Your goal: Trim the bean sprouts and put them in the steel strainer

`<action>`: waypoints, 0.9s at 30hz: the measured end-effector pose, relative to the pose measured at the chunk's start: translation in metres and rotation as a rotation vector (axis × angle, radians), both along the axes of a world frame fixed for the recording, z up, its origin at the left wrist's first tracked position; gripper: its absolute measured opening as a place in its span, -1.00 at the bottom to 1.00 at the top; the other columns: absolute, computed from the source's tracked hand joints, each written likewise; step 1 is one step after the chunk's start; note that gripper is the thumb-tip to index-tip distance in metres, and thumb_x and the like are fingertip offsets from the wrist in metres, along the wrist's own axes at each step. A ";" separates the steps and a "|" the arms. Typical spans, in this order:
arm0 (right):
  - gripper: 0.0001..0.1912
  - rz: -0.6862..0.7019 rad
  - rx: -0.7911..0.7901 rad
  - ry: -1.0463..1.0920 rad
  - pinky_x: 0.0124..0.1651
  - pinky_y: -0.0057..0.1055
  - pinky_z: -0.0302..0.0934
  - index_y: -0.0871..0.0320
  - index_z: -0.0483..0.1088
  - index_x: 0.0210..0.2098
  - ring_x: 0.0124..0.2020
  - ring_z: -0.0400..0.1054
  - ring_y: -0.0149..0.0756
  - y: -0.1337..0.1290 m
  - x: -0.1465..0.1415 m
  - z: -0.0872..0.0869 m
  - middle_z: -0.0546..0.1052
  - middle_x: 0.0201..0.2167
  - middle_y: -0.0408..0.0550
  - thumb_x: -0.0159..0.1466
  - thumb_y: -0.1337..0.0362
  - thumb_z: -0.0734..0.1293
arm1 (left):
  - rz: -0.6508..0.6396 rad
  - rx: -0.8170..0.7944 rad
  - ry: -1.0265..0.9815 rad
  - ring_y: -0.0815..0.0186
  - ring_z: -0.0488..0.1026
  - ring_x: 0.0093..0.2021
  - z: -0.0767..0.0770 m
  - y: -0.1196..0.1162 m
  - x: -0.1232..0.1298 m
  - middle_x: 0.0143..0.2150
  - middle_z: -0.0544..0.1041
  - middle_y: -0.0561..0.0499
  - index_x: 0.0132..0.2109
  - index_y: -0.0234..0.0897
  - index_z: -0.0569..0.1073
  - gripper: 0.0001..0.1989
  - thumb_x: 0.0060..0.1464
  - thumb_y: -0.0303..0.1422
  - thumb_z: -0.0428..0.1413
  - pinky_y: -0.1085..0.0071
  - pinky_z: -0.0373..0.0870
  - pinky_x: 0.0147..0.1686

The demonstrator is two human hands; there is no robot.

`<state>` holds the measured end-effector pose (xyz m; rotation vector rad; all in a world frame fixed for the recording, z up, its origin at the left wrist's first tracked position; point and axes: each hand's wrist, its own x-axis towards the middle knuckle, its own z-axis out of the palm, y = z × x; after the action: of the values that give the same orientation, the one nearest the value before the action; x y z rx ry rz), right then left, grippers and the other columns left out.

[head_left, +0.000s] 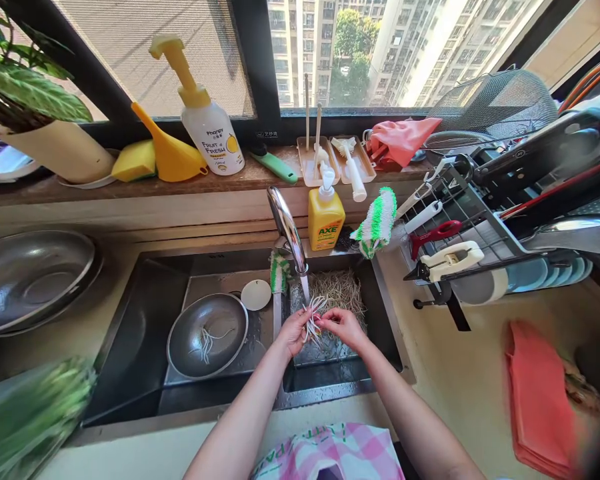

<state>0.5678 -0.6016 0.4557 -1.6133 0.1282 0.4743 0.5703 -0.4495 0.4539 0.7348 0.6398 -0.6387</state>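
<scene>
My left hand point(294, 331) is closed round a small bunch of long thin white stems point(314, 323), like sprouts or roots, over the right sink basin. My right hand point(344, 325) pinches at the right side of this bunch with thumb and forefinger. Water runs from the chrome tap point(289, 230) just above my left fingers. Beneath my hands a large heap of pale brownish stems point(337, 293) lies in the wet right basin. In the left basin sits a dark round pan point(185, 340) with a few white stems point(207, 343) in it.
Behind the sink stand a yellow soap bottle point(326, 217) and a green-and-white cloth point(379, 223). A crowded dish rack point(480, 233) is at the right, with a red bag point(537, 393) nearer. Large pans point(35, 280) and bagged greens point(35, 413) lie left.
</scene>
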 end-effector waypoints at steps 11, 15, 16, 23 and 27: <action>-0.74 -0.212 0.084 0.130 -0.63 -0.54 0.03 0.18 0.33 -0.52 -0.70 0.17 -0.47 0.007 -0.007 0.001 0.33 -0.72 -0.22 -0.04 0.10 0.34 | 0.054 -0.028 0.062 0.35 0.45 -0.41 -0.004 -0.002 -0.005 -0.40 0.48 0.01 -0.26 -0.33 0.36 -0.81 -0.10 -0.45 0.14 0.32 0.42 -0.34; -0.73 -0.277 -0.100 0.028 -0.60 -0.50 0.09 0.19 0.36 -0.60 -0.65 0.22 -0.41 0.021 -0.008 -0.008 0.38 -0.69 -0.15 -0.06 0.09 0.34 | 0.028 -0.027 0.030 0.37 0.44 -0.48 -0.005 -0.011 -0.010 -0.45 0.47 0.03 -0.28 -0.33 0.36 -0.78 -0.15 -0.48 0.17 0.34 0.41 -0.38; -0.74 -0.263 -0.159 -0.014 -0.56 -0.49 0.11 0.19 0.36 -0.62 -0.63 0.24 -0.40 0.022 -0.008 -0.009 0.40 -0.68 -0.14 -0.05 0.10 0.34 | 0.023 -0.014 0.027 0.38 0.43 -0.50 -0.005 -0.011 -0.010 -0.47 0.47 0.03 -0.29 -0.34 0.36 -0.78 -0.16 -0.49 0.18 0.37 0.41 -0.41; -0.86 -0.111 -0.222 -0.224 -0.40 -0.45 0.19 0.17 0.41 -0.49 -0.48 0.31 -0.34 0.013 -0.005 0.003 0.46 -0.53 -0.09 0.06 0.23 0.28 | -0.043 0.057 0.059 0.48 0.38 -0.60 -0.004 0.001 -0.006 -0.52 0.45 0.07 -0.29 -0.35 0.37 -0.77 -0.19 -0.52 0.19 0.51 0.37 -0.51; -0.83 0.030 -0.341 -0.437 -0.30 -0.43 0.18 0.11 0.44 -0.32 -0.37 0.30 -0.34 0.005 0.005 0.007 0.43 -0.40 -0.06 0.12 0.32 0.23 | -0.104 0.051 0.049 0.49 0.38 -0.61 0.001 0.003 -0.002 -0.50 0.46 0.05 -0.28 -0.37 0.36 -0.78 -0.16 -0.52 0.17 0.50 0.38 -0.51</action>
<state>0.5731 -0.5962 0.4625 -2.0187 -0.1532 0.1159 0.5685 -0.4469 0.4547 0.8053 0.6684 -0.7401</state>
